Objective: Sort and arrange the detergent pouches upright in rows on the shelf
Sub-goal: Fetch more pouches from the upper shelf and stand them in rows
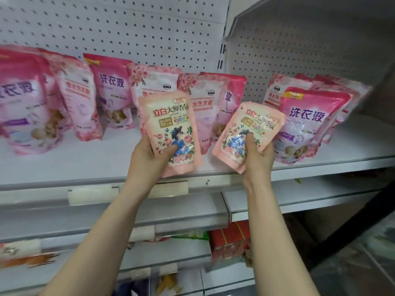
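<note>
Shelf (85, 165): L grip (149, 161) pinches upright peach pouch (168, 124), R grip (258, 157) tilted pouch (250, 129), prob. identical.

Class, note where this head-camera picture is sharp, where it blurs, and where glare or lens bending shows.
Head view: left pouch is sharpest, its print readable; right pouch is motion-smeared; far-left pouches blur heavily; glare glints on both held pouches' film; the shelf edge curves slightly, a wide-lens effect.

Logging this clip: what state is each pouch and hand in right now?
left hand, gripping the left peach pouch
left peach pouch, held upright
right hand, gripping the right peach pouch
right peach pouch, held tilted
pink pouches, standing on the shelf, several leaning
</note>
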A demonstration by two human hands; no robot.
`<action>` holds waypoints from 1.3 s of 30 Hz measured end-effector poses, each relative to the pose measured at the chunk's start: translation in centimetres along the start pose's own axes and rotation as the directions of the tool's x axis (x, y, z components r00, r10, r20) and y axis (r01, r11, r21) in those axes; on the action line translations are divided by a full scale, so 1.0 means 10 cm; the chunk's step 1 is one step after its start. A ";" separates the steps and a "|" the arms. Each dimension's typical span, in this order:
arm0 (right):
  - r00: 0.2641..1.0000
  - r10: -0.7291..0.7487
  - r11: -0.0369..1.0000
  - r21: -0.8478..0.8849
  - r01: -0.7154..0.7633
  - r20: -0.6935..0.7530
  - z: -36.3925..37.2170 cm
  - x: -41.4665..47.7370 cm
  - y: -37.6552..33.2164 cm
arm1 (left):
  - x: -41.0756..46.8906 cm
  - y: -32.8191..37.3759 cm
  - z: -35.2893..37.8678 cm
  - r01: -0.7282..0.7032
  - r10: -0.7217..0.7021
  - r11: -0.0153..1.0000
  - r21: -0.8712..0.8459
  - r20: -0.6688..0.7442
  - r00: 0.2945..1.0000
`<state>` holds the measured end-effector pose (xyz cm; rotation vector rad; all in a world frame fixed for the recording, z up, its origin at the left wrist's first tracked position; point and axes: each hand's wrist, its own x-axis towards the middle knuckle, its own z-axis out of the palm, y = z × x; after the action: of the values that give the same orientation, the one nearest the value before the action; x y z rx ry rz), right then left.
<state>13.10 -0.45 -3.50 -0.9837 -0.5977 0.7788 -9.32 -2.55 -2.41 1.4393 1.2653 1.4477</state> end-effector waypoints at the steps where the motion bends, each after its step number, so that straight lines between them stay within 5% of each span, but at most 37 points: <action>1: 0.999 0.011 0.999 0.032 -0.012 0.033 0.05 -0.14 -0.03 | -0.05 0.01 -0.09 -0.002 0.002 1.000 -0.029 0.001 1.000; 9: 0.957 0.163 0.987 -0.031 -0.160 0.240 0.63 -1.28 0.16 | -0.64 -0.22 -1.19 0.086 -0.100 0.983 -0.164 -0.083 0.992; 25: 0.831 0.276 0.956 -0.231 -0.183 0.483 2.27 -3.48 0.89 | -1.42 -0.46 -4.02 0.162 -0.234 0.954 -0.252 -0.292 0.927; 39: 0.647 0.104 0.951 -0.267 0.158 0.755 4.11 -3.79 1.13 | -0.92 -0.59 -5.86 0.045 -0.121 0.988 -0.149 -0.552 0.825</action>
<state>-43.47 -6.59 0.72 -0.8939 -1.5235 1.1008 -66.76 -18.52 -4.29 0.8740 1.5208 1.9359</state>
